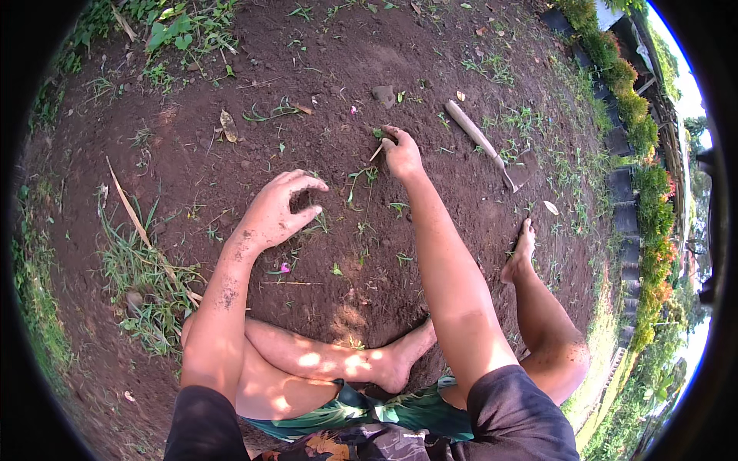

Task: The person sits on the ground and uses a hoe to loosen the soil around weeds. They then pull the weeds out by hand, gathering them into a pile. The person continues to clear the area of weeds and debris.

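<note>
My left hand (pixel 282 210) is just above the brown soil, its fingers and thumb curved apart around a gap, with small green weeds (pixel 320 223) beside the thumb. Farther forward and to the right, my right hand (pixel 402 152) has bent fingertips at the soil near a small green leaf (pixel 378 133) and a thin pale stalk (pixel 376 152). Whether its fingers grip either one, I cannot tell. Soil sticks to both hands. A hand hoe with a wooden handle (pixel 475 132) and a dirty metal blade (pixel 522 170) lies on the ground to the right of my right hand.
A heap of pulled grass (pixel 153 288) with long dry stalks lies at the left. A stone (pixel 383 96) sits beyond my right hand. My bare foot (pixel 522 250) rests below the hoe; my other leg is folded in front. Dark edging blocks (pixel 625 219) and shrubs line the right side.
</note>
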Tool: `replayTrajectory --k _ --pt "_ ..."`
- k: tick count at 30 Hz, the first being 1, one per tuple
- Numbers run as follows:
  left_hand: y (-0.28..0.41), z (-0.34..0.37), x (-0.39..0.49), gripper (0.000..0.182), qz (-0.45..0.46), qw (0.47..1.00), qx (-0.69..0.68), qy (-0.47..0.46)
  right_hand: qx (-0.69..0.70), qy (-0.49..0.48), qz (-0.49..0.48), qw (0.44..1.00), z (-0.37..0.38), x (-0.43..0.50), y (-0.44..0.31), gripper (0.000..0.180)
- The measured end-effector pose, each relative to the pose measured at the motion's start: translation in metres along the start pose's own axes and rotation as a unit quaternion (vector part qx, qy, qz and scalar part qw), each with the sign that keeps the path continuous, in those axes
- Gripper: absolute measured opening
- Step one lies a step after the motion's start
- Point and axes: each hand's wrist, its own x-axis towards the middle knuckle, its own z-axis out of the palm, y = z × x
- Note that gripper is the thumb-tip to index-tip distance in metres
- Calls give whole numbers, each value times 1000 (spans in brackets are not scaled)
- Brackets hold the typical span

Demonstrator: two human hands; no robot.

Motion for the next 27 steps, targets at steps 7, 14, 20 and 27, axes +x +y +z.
replayTrajectory --k 7,14,20,27 --pt "0 28 -1 41 -40 968 200 -145 -194 -113 -156 962 16 -74 -26 39" --pt "4 3 -9 22 -74 997 -23 13 -25 -41 -3 999 -63 -109 -60 52" --pt "-8 -18 -14 14 -54 959 -263 91 11 -199 -24 980 -78 -120 -54 41" --pt "-13 -39 -17 19 -175 951 -256 23 -172 -290 -138 931 -14 -203 -78 46"
